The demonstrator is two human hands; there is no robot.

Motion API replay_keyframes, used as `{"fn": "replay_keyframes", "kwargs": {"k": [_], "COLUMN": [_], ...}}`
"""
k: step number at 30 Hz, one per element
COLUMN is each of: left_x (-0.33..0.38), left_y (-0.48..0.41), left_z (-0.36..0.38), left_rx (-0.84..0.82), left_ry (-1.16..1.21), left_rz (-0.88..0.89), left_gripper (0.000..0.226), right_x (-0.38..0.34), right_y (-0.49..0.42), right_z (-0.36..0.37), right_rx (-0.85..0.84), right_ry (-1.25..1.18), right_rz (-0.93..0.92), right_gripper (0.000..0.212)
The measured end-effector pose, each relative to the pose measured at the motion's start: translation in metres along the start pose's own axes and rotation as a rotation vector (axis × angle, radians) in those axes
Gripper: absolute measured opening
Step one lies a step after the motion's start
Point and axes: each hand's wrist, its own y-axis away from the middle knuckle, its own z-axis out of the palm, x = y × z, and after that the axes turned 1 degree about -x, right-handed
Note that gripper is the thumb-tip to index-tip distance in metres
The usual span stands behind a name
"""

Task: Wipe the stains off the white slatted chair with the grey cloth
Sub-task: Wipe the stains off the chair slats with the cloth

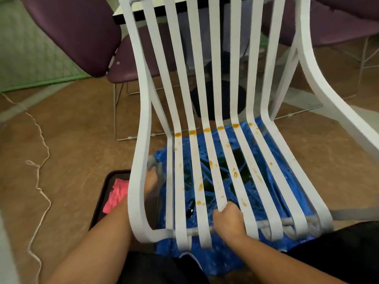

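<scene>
White slatted chair (145,103) stands over a blue plastic sheet (215,261), with orange stains (201,187) dotted along its seat slats and in a row at the bend of the back. The grey cloth (152,163) is in the gap between the left frame and the first slat, with the left hand (150,181) holding it, grip clamped on the cloth. The right hand (229,219) has its grip curled round a front slat. A black tray (97,212) beside the chair holds a pink cloth (118,193).

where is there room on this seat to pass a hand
Free: the chair slats between the stains at the bend and the right hand, plus the rightmost slats. Crowded: front middle, gripped by the right hand; left gap, filled by the left hand holding the grey cloth.
</scene>
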Motion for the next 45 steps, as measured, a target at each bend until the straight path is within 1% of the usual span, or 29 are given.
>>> {"fn": "replay_keyframes", "kwargs": {"k": [3,4,6,8,10,12,13,14,16,17,18,19,21,23,26,29,31,33,35,36,37,39,43,45], "left_x": [0.033,0.043,0.060,0.071,0.078,0.093,0.099,0.105,0.111,0.113,0.116,0.118,0.119,0.115,0.103,0.093,0.089,0.087,0.084,0.082,0.081,0.075,0.067,0.068], "left_y": [0.017,0.021,0.038,0.064,0.091,0.135,0.159,0.181,0.221,0.237,0.251,0.258,0.262,0.253,0.242,0.234,0.229,0.224,0.219,0.215,0.212,0.205,0.195,0.195], "left_z": [-0.044,-0.058,-0.081,-0.107,-0.124,-0.125,-0.119,-0.108,-0.079,-0.063,-0.045,-0.030,-0.007,0.005,0.017,0.025,0.027,0.027,0.025,0.024,0.023,0.022,0.021,0.019], "left_rx": [0.180,0.218,0.233,0.267,0.303,0.255,0.202,0.130,-0.059,-0.155,-0.234,-0.318,-0.419,-0.449,-0.404,-0.328,-0.303,-0.314,-0.352,-0.381,-0.414,-0.467,-0.560,-0.617], "left_ry": [0.435,0.607,0.959,1.149,1.219,1.242,1.237,1.217,1.154,1.100,1.042,1.005,1.034,1.065,0.996,0.943,0.972,1.020,1.051,1.054,1.049,1.021,1.004,1.031], "left_rz": [0.005,0.035,0.152,0.313,0.469,0.592,0.623,0.624,0.554,0.506,0.447,0.377,0.203,0.111,0.148,0.175,0.160,0.113,0.069,0.051,0.029,-0.028,-0.177,-0.218], "left_gripper": [0.043,0.041,0.031,0.032,0.042,0.048,0.050,0.052,0.056,0.052,0.045,0.040,0.042,0.052,0.062,0.053,0.053,0.052,0.037,0.028,0.024,0.029,0.049,0.052], "right_x": [-0.004,-0.006,-0.010,-0.017,-0.026,-0.036,-0.041,-0.045,-0.055,-0.060,-0.066,-0.071,-0.077,-0.079,-0.075,-0.073,-0.072,-0.072,-0.072,-0.072,-0.073,-0.074,-0.073,-0.072], "right_y": [0.007,0.011,0.021,0.034,0.045,0.054,0.057,0.058,0.059,0.059,0.059,0.060,0.061,0.063,0.062,0.061,0.059,0.056,0.053,0.051,0.051,0.052,0.051,0.050], "right_z": [-0.013,-0.018,-0.029,-0.042,-0.058,-0.077,-0.088,-0.097,-0.116,-0.124,-0.131,-0.137,-0.145,-0.150,-0.151,-0.147,-0.142,-0.135,-0.129,-0.128,-0.127,-0.127,-0.126,-0.126], "right_rx": [-0.148,-0.190,-0.257,-0.303,-0.339,-0.355,-0.342,-0.324,-0.312,-0.330,-0.360,-0.401,-0.487,-0.566,-0.639,-0.708,-0.711,-0.652,-0.590,-0.576,-0.565,-0.521,-0.347,-0.316], "right_ry": [-0.047,-0.062,-0.095,-0.126,-0.155,-0.138,-0.121,-0.128,-0.242,-0.343,-0.448,-0.540,-0.654,-0.673,-0.654,-0.676,-0.648,-0.619,-0.596,-0.588,-0.580,-0.534,-0.349,-0.259], "right_rz": [0.008,0.011,0.005,-0.029,-0.081,-0.155,-0.197,-0.241,-0.302,-0.302,-0.301,-0.299,-0.312,-0.347,-0.383,-0.395,-0.424,-0.434,-0.437,-0.441,-0.444,-0.473,-0.597,-0.652], "right_gripper": [0.013,0.017,0.025,0.029,0.035,0.049,0.051,0.048,0.029,0.021,0.018,0.021,0.031,0.040,0.048,0.050,0.043,0.031,0.024,0.024,0.024,0.024,0.023,0.022]}}
